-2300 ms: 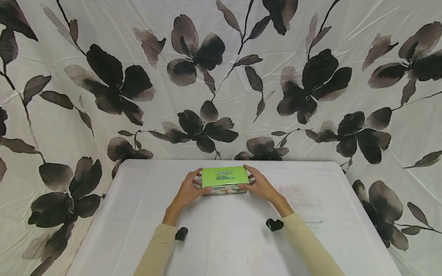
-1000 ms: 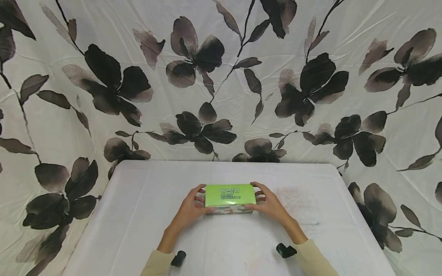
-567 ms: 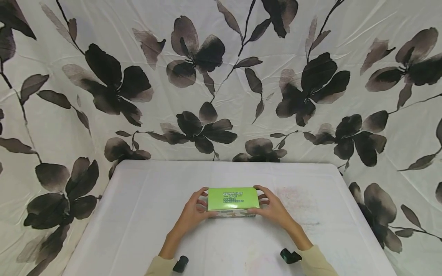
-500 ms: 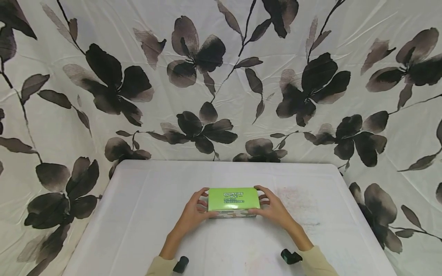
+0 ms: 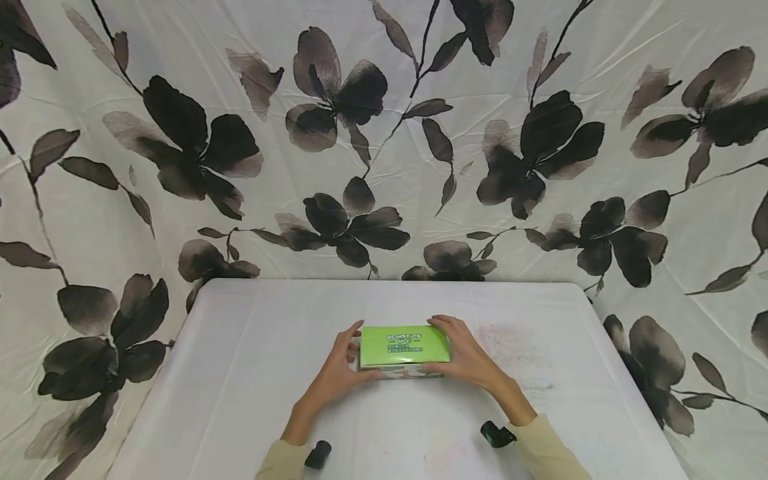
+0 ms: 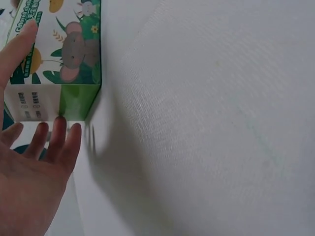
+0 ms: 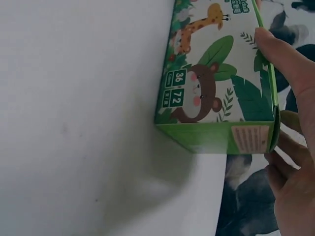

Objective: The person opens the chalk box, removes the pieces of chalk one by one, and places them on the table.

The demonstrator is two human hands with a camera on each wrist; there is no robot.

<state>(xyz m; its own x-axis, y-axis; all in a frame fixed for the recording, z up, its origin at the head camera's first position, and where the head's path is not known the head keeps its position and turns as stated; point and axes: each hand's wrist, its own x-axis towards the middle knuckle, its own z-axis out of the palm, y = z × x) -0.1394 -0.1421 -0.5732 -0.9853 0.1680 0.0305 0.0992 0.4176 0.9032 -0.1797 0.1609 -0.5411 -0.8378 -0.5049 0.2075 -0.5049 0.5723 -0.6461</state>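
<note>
A small cardboard box (image 5: 405,343) with a lime-green lid lies on the white table. Its front shows cartoon animals: a mouse in the left wrist view, a giraffe and a bear in the right wrist view. My left hand (image 5: 337,368) holds the left end, thumb across the front and fingertips along the end panel. At the other end my right hand (image 5: 471,357) grips the box across its depth, thumb at the top front edge, index finger at the back edge. A narrow gap shows beside the lid at the right corner. The contents are hidden.
The white table (image 5: 252,347) has faint pink stains and grey marks on its right side. Behind it hangs a white cloth (image 5: 444,40) with dark flowers. A black wrist camera (image 5: 318,455) sits at the left wrist, another black camera (image 5: 497,435) at the right.
The box has come nearer along the table since the first frame. Just lately my right hand has shifted inward over the box's right end, while the box stays nearly in place.
</note>
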